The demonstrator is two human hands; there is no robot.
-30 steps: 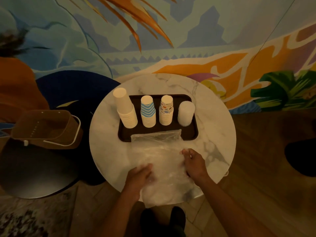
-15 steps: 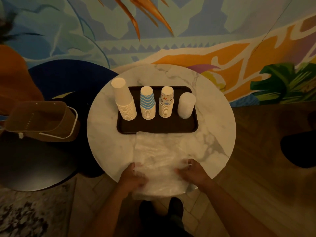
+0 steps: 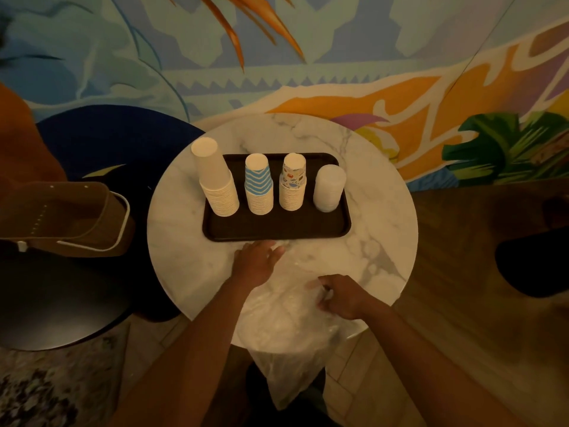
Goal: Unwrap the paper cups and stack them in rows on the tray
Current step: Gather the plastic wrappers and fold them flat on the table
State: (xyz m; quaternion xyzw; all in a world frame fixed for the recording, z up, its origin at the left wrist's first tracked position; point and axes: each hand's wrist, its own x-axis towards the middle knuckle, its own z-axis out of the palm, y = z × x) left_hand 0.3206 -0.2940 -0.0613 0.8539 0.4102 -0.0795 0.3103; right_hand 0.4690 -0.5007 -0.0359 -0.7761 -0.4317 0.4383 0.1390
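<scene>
Looking down through the head view, a round marble bench (image 3: 191, 257) carries a dark rectangular tray (image 3: 277, 231) set toward its far side. Four upside-down stacks stand in one row along the far half of the tray. From left to right they are a tall stack of plain white cups (image 3: 217, 183), a stack of blue-striped cups (image 3: 259, 188), a stack of patterned cups (image 3: 292, 184) and a shorter pale stack (image 3: 329, 188) with a smooth, cloudy surface. Whether that last one is wrapped cannot be told. The stacks stand close together but apart from one another.

A clear plastic wrapper (image 3: 286, 329) lies crumpled on the near part of the bench, just short of the tray's near edge. Its loose end hangs over the near rim toward the floor (image 3: 462, 303).

The left hand (image 3: 257, 261) lies with fingers spread and fairly straight at the far end of the wrapper, its fingertips almost at the tray's near rim. The right hand (image 3: 341, 295) sits nearer and to the right, with fingers curled and pinching a fold of the wrapper.

To the left of the bench a brown basket (image 3: 61, 217) with a pale handle rests on a dark round seat (image 3: 46, 303). A painted wall (image 3: 338, 41) of blue, orange and green shapes rises behind the bench.
</scene>
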